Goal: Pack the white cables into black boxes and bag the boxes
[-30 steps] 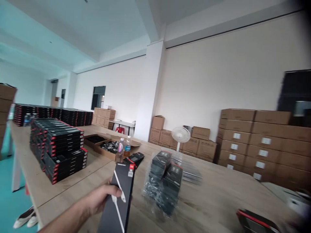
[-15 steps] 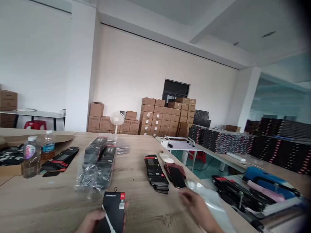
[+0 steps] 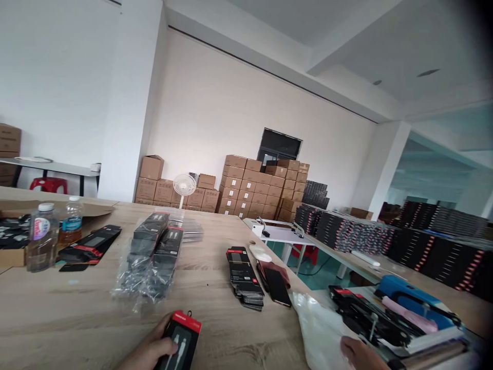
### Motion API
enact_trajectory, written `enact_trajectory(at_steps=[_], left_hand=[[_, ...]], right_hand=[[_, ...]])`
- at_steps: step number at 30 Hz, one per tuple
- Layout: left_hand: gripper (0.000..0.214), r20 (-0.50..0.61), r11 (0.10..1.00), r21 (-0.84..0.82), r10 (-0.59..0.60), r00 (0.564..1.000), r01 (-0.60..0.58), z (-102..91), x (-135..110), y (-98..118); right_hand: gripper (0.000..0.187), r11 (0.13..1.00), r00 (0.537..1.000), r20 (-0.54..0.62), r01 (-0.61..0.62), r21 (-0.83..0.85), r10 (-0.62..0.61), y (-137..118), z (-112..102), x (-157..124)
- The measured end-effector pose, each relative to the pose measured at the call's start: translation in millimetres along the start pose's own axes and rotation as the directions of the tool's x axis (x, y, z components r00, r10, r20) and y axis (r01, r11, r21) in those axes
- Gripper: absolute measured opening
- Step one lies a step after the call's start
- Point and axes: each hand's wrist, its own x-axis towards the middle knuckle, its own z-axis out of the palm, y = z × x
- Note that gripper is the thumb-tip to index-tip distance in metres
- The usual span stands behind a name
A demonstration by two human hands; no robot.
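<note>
My left hand [image 3: 156, 344] is closed around a slim black cable box [image 3: 181, 341] with a red top, a picture of white cable plugs and a small dark hanging loop. At the lower right, my right hand [image 3: 360, 353] pinches the edge of a clear plastic bag [image 3: 318, 329] lying over the table's edge; its fingertips show only partly. Left of that bag lie a black phone [image 3: 278, 287] and a stack of flat black-and-red boxes [image 3: 243, 277]. Bagged black cable boxes [image 3: 165, 252] stand beyond my left hand.
On the left are two bottles [image 3: 43, 239], more flat black packages [image 3: 92, 244] and an open carton [image 3: 15, 257]. A side bench [image 3: 385, 334] at right holds a blue case [image 3: 412, 300] and black packages. A white fan [image 3: 184, 185] and stacked cartons [image 3: 246, 185] stand behind.
The cable box in my left hand has turned from its plain printed face to the side picturing the plugs. My right hand has moved right and down, from near the phone to the plastic bag.
</note>
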Motion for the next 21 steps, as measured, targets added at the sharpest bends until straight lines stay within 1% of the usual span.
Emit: enact_trajectory(at_steps=[2, 3, 4, 5, 6, 7, 8, 9, 11, 13, 14, 16, 17, 18, 19, 21], left_hand=[[0.075, -0.037, 0.992, 0.119, 0.051, 0.998, -0.046, 1.0, -1, 2], [0.074, -0.057, 0.981, 0.184, 0.071, 0.996, -0.06, 3.3, -2, 4], [0.068, -0.078, 0.964, 0.256, 0.09, 0.993, -0.067, 6.6, -2, 7], [0.056, -0.103, 0.943, 0.326, 0.104, 0.989, -0.065, 10.6, -3, 11], [0.04, -0.127, 0.919, 0.39, 0.115, 0.985, -0.057, 14.9, -4, 15], [0.024, -0.146, 0.896, 0.441, 0.125, 0.981, -0.049, 19.1, -4, 19], [0.012, -0.161, 0.879, 0.474, 0.135, 0.978, -0.043, 22.9, -5, 23], [0.016, -0.17, 0.868, 0.494, 0.143, 0.975, -0.042, 25.9, -5, 27], [0.036, -0.186, 0.857, 0.514, 0.163, 0.969, -0.045, 29.0, -5, 33], [0.045, -0.205, 0.841, 0.539, 0.187, 0.961, -0.049, 28.5, -5, 36], [0.045, -0.213, 0.834, 0.549, 0.197, 0.957, -0.049, 27.3, -4, 37], [0.037, -0.216, 0.842, 0.536, 0.204, 0.955, -0.059, 24.6, -3, 38], [0.03, -0.213, 0.856, 0.513, 0.2, 0.956, -0.064, 23.3, -3, 38], [0.024, -0.218, 0.873, 0.483, 0.188, 0.958, -0.061, 22.1, -2, 38], [0.019, -0.23, 0.89, 0.453, 0.17, 0.958, -0.049, 21.0, -1, 38], [0.016, -0.268, 0.909, 0.417, 0.136, 0.954, -0.013, 18.7, 1, 36]], right_hand=[[0.029, 0.999, 0.998, 0.05, 0.029, -0.025, -0.028, -17, -13, 14], [0.028, 0.998, 0.995, 0.086, 0.05, -0.049, -0.045, -33, -18, 20], [0.028, 0.994, 0.988, 0.137, 0.077, -0.08, -0.066, -53, -21, 25], [0.027, 0.987, 0.982, 0.157, 0.118, -0.109, -0.1, -78, -22, 29], [0.027, 0.973, 0.97, 0.172, 0.194, -0.127, -0.171, -107, -21, 31], [0.029, 0.95, 0.947, 0.193, 0.282, -0.13, -0.255, -139, -16, 30], [0.032, 0.919, 0.919, 0.207, 0.368, -0.139, -0.337, -172, -10, 28], [0.033, 0.881, 0.885, 0.22, 0.447, -0.157, -0.41, -205, -2, 23], [0.034, 0.794, 0.812, 0.273, 0.573, -0.205, -0.516, -265, 17, 10], [0.033, 0.747, 0.759, 0.293, 0.64, -0.178, -0.581, -312, 38, -4], [0.032, 0.721, 0.73, 0.305, 0.673, -0.164, -0.612, -329, 49, -10], [0.028, 0.673, 0.677, 0.326, 0.725, -0.143, -0.66, -350, 70, -19], [0.027, 0.662, 0.663, 0.335, 0.738, -0.135, -0.67, -354, 80, -21], [0.026, 0.665, 0.66, 0.338, 0.737, -0.12, -0.671, -355, 88, -23], [0.024, 0.686, 0.672, 0.331, 0.722, -0.092, -0.662, -354, 96, -23], [0.022, 0.752, 0.718, 0.282, 0.659, 0.021, -0.637, -345, 106, -22]])
